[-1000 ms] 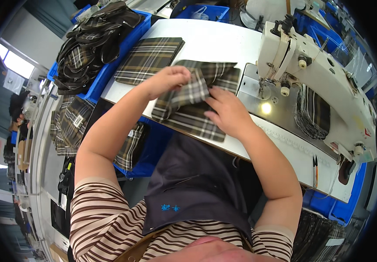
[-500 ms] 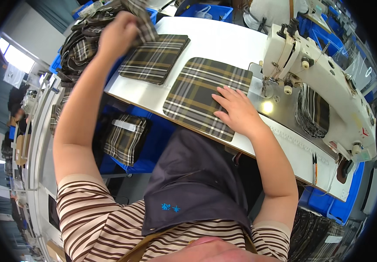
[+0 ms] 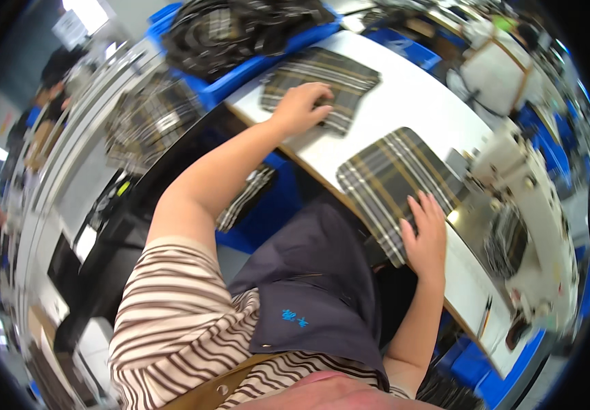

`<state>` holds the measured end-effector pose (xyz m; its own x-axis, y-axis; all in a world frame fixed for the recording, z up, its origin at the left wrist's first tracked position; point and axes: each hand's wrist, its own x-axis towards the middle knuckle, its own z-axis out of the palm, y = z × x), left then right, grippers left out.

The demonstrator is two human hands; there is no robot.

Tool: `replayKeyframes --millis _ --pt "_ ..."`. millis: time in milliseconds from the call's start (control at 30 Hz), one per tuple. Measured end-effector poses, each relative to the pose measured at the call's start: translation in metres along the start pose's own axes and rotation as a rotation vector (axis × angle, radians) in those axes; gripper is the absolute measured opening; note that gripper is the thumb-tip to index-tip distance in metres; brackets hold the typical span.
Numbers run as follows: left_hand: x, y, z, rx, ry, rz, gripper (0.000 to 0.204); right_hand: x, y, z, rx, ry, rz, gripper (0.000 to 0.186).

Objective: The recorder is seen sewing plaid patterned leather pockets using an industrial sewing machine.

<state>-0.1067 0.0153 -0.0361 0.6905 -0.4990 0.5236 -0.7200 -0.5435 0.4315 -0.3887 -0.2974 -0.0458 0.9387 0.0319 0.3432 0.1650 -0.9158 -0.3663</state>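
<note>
My left hand [image 3: 300, 109] is over a pile of dark plaid cloth pieces [image 3: 346, 74] at the far left of the white table. Its fingers are bent, the thumb stands apart from them, and no cloth shows pinched between. The top piece lies askew, one corner jutting toward me. Flat on another plaid cloth piece [image 3: 394, 167], with rounded corners, rests my right hand [image 3: 426, 229], fingers spread near its right edge. That piece reaches the table's front edge and, on the right, comes close to the sewing machine [image 3: 514, 171].
A blue bin [image 3: 240, 80] heaped with dark plaid cloth adjoins the table's far left. More folded plaid cloth [image 3: 503, 242] is under the machine's arm. Orange-handled snips [image 3: 484, 318] lie at the table's right end. Another person [image 3: 497, 72] sits beyond the table.
My left hand has come from the bin to the pile, and the cloth it held now seems to lie on top. The view has turned; my right hand stays on its piece.
</note>
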Motion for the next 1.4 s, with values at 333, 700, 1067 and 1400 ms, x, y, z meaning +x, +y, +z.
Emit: replayKeyframes --millis 333,700,1067,1400 --pt "-0.170 -0.086 -0.166 0.583 0.336 -0.426 0.027 -0.004 -0.005 -0.004 -0.091 -0.081 0.022 0.047" --pt "-0.223 -0.203 -0.218 0.996 -0.122 -0.587 0.034 -0.005 -0.006 0.000 -0.105 -0.054 0.100 0.047" --pt "-0.206 -0.186 -0.295 0.356 0.681 -0.657 0.031 -0.004 -0.006 0.004 -0.108 -0.026 0.049 0.045" --pt "-0.106 -0.029 -0.158 -1.301 0.031 -0.843 0.040 0.000 -0.006 0.002 -0.050 0.066 -0.014 0.045"
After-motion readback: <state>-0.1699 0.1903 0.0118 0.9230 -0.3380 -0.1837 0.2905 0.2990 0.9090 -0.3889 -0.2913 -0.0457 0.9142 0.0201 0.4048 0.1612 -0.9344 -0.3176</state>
